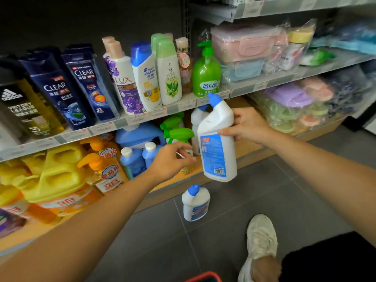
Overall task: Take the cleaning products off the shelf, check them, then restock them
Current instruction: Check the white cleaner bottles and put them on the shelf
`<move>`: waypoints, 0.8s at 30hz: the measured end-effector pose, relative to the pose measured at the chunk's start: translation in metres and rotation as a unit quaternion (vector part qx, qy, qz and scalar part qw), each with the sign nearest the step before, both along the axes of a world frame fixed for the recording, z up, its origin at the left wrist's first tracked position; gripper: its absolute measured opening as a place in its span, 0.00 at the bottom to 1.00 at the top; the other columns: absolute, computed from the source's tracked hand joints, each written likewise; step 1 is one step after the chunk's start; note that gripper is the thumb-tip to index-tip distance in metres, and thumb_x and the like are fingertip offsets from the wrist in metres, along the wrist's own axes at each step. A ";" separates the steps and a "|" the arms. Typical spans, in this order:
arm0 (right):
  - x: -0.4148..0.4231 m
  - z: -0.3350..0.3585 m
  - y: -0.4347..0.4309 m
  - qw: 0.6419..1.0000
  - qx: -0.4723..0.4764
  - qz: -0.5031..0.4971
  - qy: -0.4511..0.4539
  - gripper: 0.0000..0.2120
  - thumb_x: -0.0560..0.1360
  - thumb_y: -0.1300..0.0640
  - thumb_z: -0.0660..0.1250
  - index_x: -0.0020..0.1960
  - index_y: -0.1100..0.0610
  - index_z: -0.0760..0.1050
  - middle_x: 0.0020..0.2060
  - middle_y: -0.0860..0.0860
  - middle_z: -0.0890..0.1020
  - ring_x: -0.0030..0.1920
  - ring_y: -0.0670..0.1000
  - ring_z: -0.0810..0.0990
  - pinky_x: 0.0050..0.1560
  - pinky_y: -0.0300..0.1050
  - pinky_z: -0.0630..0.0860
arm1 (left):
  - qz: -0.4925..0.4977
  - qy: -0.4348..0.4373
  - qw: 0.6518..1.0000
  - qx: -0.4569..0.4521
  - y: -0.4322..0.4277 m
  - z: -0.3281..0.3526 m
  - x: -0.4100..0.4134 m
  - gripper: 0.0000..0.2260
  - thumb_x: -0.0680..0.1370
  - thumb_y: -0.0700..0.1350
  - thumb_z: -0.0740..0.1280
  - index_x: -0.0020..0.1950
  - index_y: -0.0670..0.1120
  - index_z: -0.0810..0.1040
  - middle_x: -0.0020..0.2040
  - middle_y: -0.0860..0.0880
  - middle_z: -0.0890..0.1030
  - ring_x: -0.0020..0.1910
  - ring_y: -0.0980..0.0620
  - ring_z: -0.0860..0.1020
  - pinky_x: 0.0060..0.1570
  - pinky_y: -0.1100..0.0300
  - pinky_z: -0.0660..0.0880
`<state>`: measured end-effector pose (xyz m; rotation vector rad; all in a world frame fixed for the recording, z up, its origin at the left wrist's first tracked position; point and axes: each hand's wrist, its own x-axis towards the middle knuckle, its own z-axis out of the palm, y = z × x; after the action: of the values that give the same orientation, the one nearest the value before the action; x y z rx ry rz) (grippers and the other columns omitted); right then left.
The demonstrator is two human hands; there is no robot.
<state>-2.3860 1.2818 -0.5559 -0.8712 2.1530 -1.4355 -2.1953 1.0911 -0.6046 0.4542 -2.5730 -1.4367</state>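
The left arm (85,226) is closest to us. It reaches out to the low part of the shelves.

The shelves (142,117) are the biggest thing here, and they are packed with bottles. Down low on the left sit big yellow jugs (59,176).

Next is the white bottle (218,143) with a blue label, which is the one being checked. It is up in the air in front of the bottom shelf (255,153), tipped a little, with its back label facing us. The right hand (247,127) holds it by the top half, with the fingers wrapped round the side.

I think this bottle is full, so it would feel heavy for one hand. The plastic looks smooth and a bit slippery. It is hard, but it may squash a little if you squeeze it. The best spot to hold looks like the thin part just under the bent neck, with the other hand under the bottom.

A second white bottle (195,204) just like it stands on the grey floor (295,190), near a pale shoe (261,239).

The green spray bottle (180,134) stands on the bottom shelf. The left hand (168,161) is right at it, with its fingers bent. I cannot tell if it has hold of the bottle or is only touching it.

Smallest is the blue cap (215,100). Keep it pointing up so nothing drips.
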 end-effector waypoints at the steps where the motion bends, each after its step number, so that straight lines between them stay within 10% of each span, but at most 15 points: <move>1: -0.005 -0.003 -0.001 1.000 0.002 -0.028 0.008 0.21 0.66 0.62 0.81 0.57 0.56 0.81 0.46 0.54 0.87 0.47 0.52 0.86 0.37 0.54 0.84 | -0.007 -0.029 0.999 -0.020 0.000 -0.015 0.001 0.17 0.74 0.48 0.77 0.61 0.46 0.80 0.46 0.53 0.84 0.42 0.56 0.80 0.50 0.56 0.77; 6: -0.017 -0.042 -0.017 0.977 0.011 -0.204 0.053 0.17 0.63 0.57 0.83 0.48 0.56 0.80 0.44 0.53 0.86 0.44 0.54 0.86 0.37 0.52 0.83 | -0.102 -0.135 0.978 -0.126 0.013 -0.079 0.004 0.33 0.72 0.57 0.76 0.74 0.49 0.72 0.70 0.51 0.76 0.67 0.51 0.75 0.66 0.52 0.73; 12: -0.009 -0.089 -0.043 0.933 0.028 -0.348 0.087 0.22 0.64 0.48 0.81 0.49 0.56 0.75 0.44 0.49 0.81 0.45 0.54 0.82 0.35 0.41 0.73 | -0.114 -0.088 0.982 -0.122 0.013 -0.114 0.022 0.17 0.78 0.46 0.72 0.67 0.49 0.79 0.62 0.50 0.82 0.59 0.49 0.80 0.59 0.52 0.76; 18: -0.006 -0.096 -0.059 0.954 0.062 -0.243 0.165 0.26 0.64 0.41 0.78 0.51 0.50 0.68 0.46 0.44 0.79 0.42 0.46 0.77 0.32 0.36 0.67 | -0.117 -0.079 0.987 -0.080 0.007 -0.121 0.027 0.18 0.77 0.44 0.73 0.66 0.51 0.78 0.59 0.53 0.82 0.57 0.51 0.80 0.58 0.49 0.76; 24: -0.011 -0.115 -0.050 0.994 0.051 -0.048 0.079 0.46 0.67 0.61 0.80 0.78 0.46 0.60 0.70 0.49 0.71 0.66 0.53 0.74 0.65 0.55 0.76 | -0.103 -0.083 0.989 -0.065 0.011 -0.126 0.027 0.19 0.79 0.46 0.71 0.69 0.50 0.75 0.64 0.52 0.80 0.61 0.51 0.78 0.62 0.49 0.76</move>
<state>-2.3975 1.2314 -0.6707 -0.8802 2.3920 -1.3274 -2.1685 1.1020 -0.7310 0.3082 -2.8993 -1.3308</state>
